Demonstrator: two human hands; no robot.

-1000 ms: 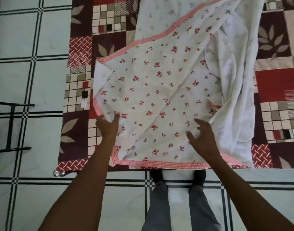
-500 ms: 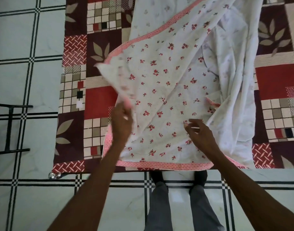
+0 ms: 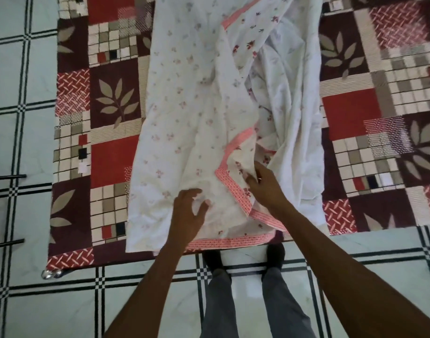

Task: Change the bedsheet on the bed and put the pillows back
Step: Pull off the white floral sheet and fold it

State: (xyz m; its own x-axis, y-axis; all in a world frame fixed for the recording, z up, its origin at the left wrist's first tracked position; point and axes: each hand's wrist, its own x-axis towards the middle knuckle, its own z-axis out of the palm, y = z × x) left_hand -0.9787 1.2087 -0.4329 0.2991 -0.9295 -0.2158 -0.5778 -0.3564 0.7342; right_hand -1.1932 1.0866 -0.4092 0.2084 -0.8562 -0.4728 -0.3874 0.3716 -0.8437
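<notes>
White floral bedsheet with pink border lies folded lengthwise, rumpled, across the patchwork-covered bed.

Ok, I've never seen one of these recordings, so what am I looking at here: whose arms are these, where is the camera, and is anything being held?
No machine here: a person wears a camera on the head, looking down at their own arms, legs and the tiled floor. In front lies a bed under a red, maroon and cream patchwork cover. On top of it lies a white floral sheet with a pink border, folded over itself. The left hand rests on the sheet, fingers spread. The right hand pinches a fold of it near the border.
</notes>
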